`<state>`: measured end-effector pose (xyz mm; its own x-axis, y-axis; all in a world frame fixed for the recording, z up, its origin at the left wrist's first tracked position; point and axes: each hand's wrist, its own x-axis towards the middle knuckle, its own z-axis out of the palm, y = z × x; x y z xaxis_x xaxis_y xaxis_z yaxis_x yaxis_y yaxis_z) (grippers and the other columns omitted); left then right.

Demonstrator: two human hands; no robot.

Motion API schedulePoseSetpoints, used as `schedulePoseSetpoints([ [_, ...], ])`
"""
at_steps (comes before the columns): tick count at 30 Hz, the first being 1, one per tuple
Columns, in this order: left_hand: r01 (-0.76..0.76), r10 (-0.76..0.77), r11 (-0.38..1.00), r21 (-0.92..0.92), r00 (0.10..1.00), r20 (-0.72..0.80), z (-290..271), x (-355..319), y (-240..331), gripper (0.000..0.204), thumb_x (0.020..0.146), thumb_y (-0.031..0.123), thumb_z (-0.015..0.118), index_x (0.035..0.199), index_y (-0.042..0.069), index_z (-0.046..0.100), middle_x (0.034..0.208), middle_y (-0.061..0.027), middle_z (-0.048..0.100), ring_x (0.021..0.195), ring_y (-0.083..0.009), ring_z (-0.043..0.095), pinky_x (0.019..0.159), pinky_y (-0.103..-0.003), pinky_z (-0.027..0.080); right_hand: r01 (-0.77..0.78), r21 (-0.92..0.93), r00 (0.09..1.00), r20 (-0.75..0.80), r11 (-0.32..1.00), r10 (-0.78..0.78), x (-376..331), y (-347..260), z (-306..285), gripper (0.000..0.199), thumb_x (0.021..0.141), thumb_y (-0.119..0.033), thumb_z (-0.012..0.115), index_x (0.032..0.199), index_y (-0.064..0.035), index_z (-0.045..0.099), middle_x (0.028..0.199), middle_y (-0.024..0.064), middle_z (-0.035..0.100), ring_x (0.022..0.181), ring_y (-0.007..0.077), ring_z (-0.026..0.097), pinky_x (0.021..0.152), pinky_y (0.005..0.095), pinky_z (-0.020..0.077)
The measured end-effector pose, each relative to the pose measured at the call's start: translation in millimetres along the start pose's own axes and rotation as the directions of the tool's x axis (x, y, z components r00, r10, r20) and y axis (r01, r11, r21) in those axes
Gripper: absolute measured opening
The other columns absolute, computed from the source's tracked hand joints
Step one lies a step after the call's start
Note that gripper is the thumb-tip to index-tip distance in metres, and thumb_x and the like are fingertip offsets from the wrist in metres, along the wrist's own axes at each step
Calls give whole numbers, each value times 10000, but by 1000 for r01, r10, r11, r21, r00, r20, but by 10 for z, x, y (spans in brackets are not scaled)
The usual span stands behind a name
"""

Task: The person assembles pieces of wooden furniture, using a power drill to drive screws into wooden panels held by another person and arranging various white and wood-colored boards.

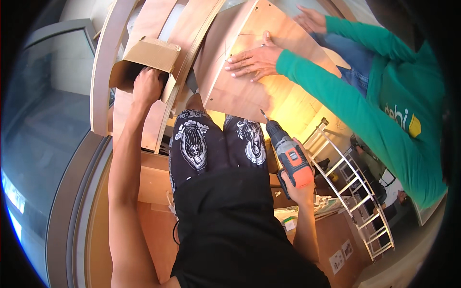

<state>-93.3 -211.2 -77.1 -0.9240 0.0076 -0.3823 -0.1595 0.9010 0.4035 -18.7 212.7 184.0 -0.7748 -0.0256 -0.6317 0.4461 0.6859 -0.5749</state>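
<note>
My left hand [148,86] reaches into an open cardboard box [151,52] at the upper left. Its fingers are curled together and their tips are hidden in the dark inside, so what they hold cannot be seen. In my right hand [300,185] is an orange and grey cordless drill [291,161], gripped by its handle. The drill's bit points up and away, near the lower edge of a light plywood panel [240,98]. A co-worker in a green sleeve lays one hand [257,58] flat on that panel; the other hand [309,20] is farther back.
Curved plywood ribs [101,96] run under and beside the box. A large window pane [43,144] fills the left side. At the right, a metal ladder [353,185] slants above a lower floor with another person. Plastic wrapping [326,204] lies near my right forearm.
</note>
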Motion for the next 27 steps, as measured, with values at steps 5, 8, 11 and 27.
schedulePoseSetpoints([
  [5, -60, 13, 974, -219, 978, -208, -83, -241, -24, 151, 870, 16, 597, 985, 13, 695, 995, -212, 696, 908, -422, 658, 784, -485, 533, 20, 45, 1000, 0, 999, -20, -174, 67, 176, 801, 740, 78, 686, 1489, -101, 467, 1105, 158, 706, 960, 238, 707, 892, 342, 538],
  [8, 25, -159, 919, -394, 936, -314, -315, -464, 241, 83, 936, 23, 559, 995, 5, 614, 900, -201, 688, 821, -414, 669, 724, -445, 531, -36, 55, 999, 20, 998, 35, -298, 139, 191, 811, 736, 79, 707, 1487, -107, 464, 1142, 177, 705, 1043, 273, 713, 929, 355, 532],
  [11, 73, -220, 853, -517, 948, -229, -405, -828, 829, 68, 960, 58, 543, 1021, 31, 552, 793, -215, 647, 755, -402, 661, 675, -460, 516, -36, 79, 999, -5, 996, 37, -344, 90, 243, 816, 726, 90, 706, 1481, -105, 465, 1178, 177, 696, 1061, 278, 708, 937, 358, 529],
  [27, 11, -159, 827, -563, 964, -214, 1651, -982, 1985, 432, 795, 125, 807, 1159, -1, 612, 999, -208, 542, 872, -400, 604, 757, -473, 500, -293, 122, 941, -139, 948, 309, -1216, 659, 417, 661, 734, 24, 680, 1379, -1, 535, 1141, 138, 676, 950, 208, 652, 894, 331, 512],
])
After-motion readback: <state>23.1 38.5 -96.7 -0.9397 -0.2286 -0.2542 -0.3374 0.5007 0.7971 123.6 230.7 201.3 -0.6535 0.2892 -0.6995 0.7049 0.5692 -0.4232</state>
